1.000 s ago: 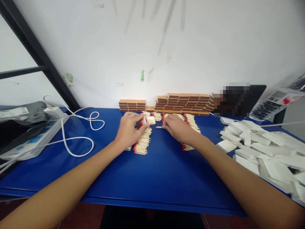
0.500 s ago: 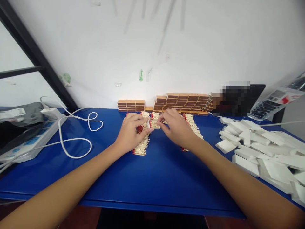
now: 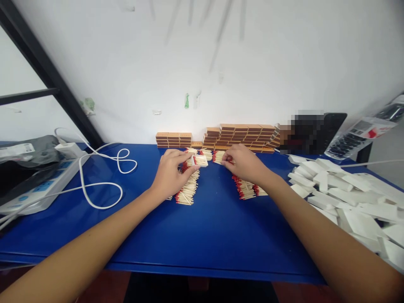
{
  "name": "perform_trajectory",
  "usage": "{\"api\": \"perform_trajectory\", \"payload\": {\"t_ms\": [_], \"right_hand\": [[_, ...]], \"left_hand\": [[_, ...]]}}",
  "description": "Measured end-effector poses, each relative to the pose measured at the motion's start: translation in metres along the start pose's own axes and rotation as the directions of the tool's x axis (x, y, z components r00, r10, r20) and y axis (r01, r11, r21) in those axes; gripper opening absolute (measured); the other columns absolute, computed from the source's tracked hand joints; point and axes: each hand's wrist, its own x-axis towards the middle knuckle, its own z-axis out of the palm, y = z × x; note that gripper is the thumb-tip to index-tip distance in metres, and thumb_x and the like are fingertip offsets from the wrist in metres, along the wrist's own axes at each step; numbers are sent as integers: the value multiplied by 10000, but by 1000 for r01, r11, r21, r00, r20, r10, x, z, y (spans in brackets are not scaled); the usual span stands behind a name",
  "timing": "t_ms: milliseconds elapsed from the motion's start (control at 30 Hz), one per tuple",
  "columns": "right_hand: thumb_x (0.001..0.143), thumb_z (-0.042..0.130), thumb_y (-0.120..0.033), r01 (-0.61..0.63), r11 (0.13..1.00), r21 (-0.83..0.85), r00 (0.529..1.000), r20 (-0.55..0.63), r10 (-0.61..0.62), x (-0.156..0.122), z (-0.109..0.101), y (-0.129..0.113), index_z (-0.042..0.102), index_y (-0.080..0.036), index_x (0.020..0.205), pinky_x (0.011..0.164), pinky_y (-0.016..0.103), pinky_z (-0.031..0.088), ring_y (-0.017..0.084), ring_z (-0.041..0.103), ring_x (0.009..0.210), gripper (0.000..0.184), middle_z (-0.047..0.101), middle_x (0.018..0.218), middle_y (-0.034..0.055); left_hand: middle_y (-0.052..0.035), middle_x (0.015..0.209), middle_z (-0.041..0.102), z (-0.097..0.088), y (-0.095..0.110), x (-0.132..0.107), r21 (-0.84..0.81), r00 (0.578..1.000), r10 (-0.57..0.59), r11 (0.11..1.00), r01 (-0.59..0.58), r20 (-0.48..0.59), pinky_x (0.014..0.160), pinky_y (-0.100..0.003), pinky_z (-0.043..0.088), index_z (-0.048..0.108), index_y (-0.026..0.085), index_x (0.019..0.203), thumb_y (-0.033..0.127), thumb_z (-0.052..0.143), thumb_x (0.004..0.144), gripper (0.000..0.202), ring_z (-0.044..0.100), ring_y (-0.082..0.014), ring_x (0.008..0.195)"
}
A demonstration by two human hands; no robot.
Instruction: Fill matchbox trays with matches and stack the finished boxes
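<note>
My left hand grips a small white matchbox tray between thumb and fingers. Red-tipped matches lie inside the tray. Under and beside this hand runs a row of loose matches. To the right, my right hand has its fingertips pinched together beside another heap of matches; what they hold, if anything, is hidden. More matches lie beneath the right palm and wrist, partly covered.
Brown matchboxes are stacked along the wall, with a lower stack at left. Many white trays are heaped at right, near a plastic bottle and a dark device. A power strip and white cable lie at left.
My right hand has moved right, away from the tray to the match heaps. The tray has shifted slightly left in my left hand, and its matches show more openly.
</note>
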Motion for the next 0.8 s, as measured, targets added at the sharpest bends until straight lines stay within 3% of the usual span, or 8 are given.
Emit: {"api": "perform_trajectory", "payload": {"t_ms": [200, 367, 500, 633, 800], "right_hand": [[969, 640, -258, 13, 1000, 5, 999, 45, -13, 1, 16, 6, 701, -204, 803, 843, 400, 446, 284, 599, 932, 185, 698, 902, 110], [1011, 593, -281, 47, 999, -26, 997, 54, -46, 0, 13, 4, 678, -196, 833, 861, 434, 446, 308, 576, 961, 215, 681, 940, 139], [1044, 583, -298, 124, 991, 50, 990, -76, -120, -3, 1, -12, 658, -210, 889, 859, 443, 455, 309, 562, 968, 193, 671, 962, 133], [1057, 608, -275, 255, 959, 119, 946, -235, -222, -6, -5, -35, 643, -228, 964, 849, 428, 466, 297, 565, 983, 110, 667, 989, 107], [1052, 617, -226, 322, 943, 81, 927, -228, -297, -9, -2, -49, 645, -230, 962, 870, 448, 476, 305, 562, 988, 94, 665, 1005, 114]], "left_hand": [[-75, 1130, 817, -2, 0, 2, 8, 1000, -1, 1000, 1, 9, 1004, -496, 546, 820, 268, 1256, 436, 824, 967, 335, 682, -296, 1101], [-79, 1158, 816, -2, 0, 2, 12, 1000, -2, 1000, 2, 25, 1032, -512, 534, 811, 266, 1283, 438, 829, 965, 363, 671, -300, 1122], [-91, 1162, 811, 0, 0, 0, 13, 1000, 15, 1000, -16, 21, 1043, -516, 530, 812, 233, 1283, 429, 841, 956, 382, 664, -302, 1134], [-88, 1148, 805, 2, 0, -2, -7, 998, 50, 999, -50, 24, 1041, -513, 528, 813, 223, 1283, 435, 853, 944, 402, 655, -306, 1151], [-97, 1139, 794, 2, 2, -3, -34, 994, 95, 995, -94, 49, 1039, -516, 528, 816, 220, 1275, 493, 825, 958, 419, 650, -306, 1139]]}}
